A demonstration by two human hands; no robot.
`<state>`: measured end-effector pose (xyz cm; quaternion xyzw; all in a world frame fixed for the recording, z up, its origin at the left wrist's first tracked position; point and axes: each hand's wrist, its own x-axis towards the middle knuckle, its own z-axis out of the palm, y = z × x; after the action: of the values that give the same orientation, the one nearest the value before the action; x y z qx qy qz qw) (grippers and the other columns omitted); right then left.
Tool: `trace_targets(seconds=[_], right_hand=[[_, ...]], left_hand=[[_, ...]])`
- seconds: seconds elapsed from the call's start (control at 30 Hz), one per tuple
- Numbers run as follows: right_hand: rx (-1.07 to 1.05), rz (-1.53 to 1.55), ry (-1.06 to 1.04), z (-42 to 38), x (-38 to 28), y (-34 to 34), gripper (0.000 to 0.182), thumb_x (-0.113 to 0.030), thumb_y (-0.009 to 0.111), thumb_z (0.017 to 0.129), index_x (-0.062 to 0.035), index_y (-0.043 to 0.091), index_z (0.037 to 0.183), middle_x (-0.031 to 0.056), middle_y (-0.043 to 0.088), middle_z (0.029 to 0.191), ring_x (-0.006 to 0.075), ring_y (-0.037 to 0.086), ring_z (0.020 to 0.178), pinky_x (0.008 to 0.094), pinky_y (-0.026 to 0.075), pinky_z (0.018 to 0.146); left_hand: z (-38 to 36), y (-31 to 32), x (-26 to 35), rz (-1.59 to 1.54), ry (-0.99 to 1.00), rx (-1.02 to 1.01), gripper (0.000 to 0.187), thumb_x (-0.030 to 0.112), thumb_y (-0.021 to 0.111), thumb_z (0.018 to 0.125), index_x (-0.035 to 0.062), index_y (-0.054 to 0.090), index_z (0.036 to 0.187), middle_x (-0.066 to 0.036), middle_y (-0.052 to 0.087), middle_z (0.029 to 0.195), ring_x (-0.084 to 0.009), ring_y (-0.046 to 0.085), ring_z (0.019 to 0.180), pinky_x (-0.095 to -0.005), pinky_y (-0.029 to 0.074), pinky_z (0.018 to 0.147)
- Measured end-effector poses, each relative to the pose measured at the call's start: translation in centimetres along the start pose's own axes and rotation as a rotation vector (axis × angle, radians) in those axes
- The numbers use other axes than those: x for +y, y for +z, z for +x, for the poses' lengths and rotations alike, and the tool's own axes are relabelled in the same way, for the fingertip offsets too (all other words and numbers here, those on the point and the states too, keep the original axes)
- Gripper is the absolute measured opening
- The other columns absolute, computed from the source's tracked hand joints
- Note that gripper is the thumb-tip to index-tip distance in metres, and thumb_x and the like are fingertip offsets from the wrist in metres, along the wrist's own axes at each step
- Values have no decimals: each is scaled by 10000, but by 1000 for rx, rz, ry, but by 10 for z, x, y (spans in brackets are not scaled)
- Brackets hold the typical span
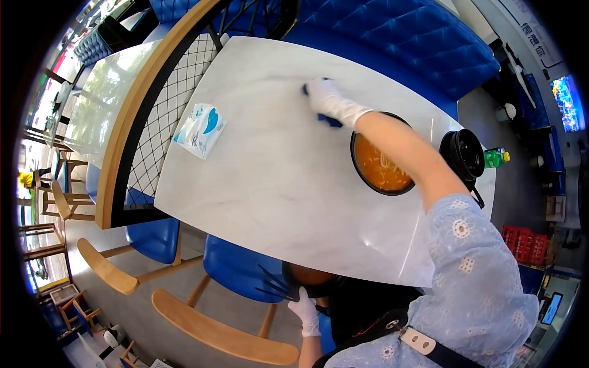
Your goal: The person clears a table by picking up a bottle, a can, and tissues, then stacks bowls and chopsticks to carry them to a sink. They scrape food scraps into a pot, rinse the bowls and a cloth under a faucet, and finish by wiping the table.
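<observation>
The right hand (326, 103), gloved in white, is closed over a bunched dark blue cloth (332, 121). The cloth lies against the marble table (257, 184), beyond the soup bowl (392, 193), and shows at both sides of the glove. The glove is blurred; exact finger positions cannot be determined.

The left hand (305, 308), also gloved, is below the near table edge. It grips the rim of the held bowl (307, 274), which is black with a brownish interior. Several thin black sticks (274, 283) project from beside this hand toward the left chairs; whether the fingers clamp them cannot be determined.

The soup bowl stands on the table under the right forearm and contains orange soup (373, 161) with pale strands. Black stacked bowls (467, 154) stand to its right, with a green bottle (493, 158) just beside them. A white-and-blue packet (201, 132) lies flat near the left table end.
</observation>
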<state>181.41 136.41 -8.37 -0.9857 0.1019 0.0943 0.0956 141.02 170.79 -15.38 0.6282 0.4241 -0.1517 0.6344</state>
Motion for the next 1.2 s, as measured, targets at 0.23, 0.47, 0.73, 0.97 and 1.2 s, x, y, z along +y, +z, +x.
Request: trace_targets(seconds=[0.23, 0.47, 0.73, 0.97, 1.2], right_hand=[[189, -217, -541, -72, -85, 55, 277, -108, 588, 756, -97, 549, 1030, 82, 529, 1048, 311, 543, 950, 409, 512, 708], [212, -227, -1047, -220, -82, 69, 197, -164, 556, 778, -108, 563, 967, 36, 527, 941, 229, 530, 860, 345, 497, 605], [40, -146, -1060, -363, -10, 66, 206, -160, 550, 766, -135, 539, 970, 15, 493, 955, 197, 504, 891, 325, 465, 657], [-152, 27, -742, -450, 78, 47, 301, -131, 606, 726, -127, 558, 1023, 43, 511, 1122, 220, 514, 1016, 348, 480, 752], [81, 1693, 523, -373, 132, 18, 514, -178, 530, 899, -29, 357, 1359, 115, 552, 1170, 233, 586, 986, 373, 497, 852]], left_hand=[[-4, -3, 4, -18, -2, 28, 153, 85, 593, 856, -28, 559, 758, -50, 531, 585, -117, 439, 391, -268, 315, 366], [-20, -10, -1, -53, 3, -10, 166, 99, 582, 863, -13, 541, 748, -27, 492, 573, -102, 418, 401, -265, 295, 373], [-47, -19, -28, 40, 53, -59, 259, 142, 592, 874, 13, 518, 662, -31, 483, 504, -112, 443, 397, -269, 311, 389], [-70, -19, -57, 29, 50, -121, 241, 120, 605, 863, 10, 520, 666, -32, 486, 501, -117, 449, 396, -270, 313, 384], [-91, -16, -61, 98, 74, -158, 228, 118, 605, 860, -3, 538, 678, -40, 503, 506, -121, 460, 401, -269, 324, 392]])
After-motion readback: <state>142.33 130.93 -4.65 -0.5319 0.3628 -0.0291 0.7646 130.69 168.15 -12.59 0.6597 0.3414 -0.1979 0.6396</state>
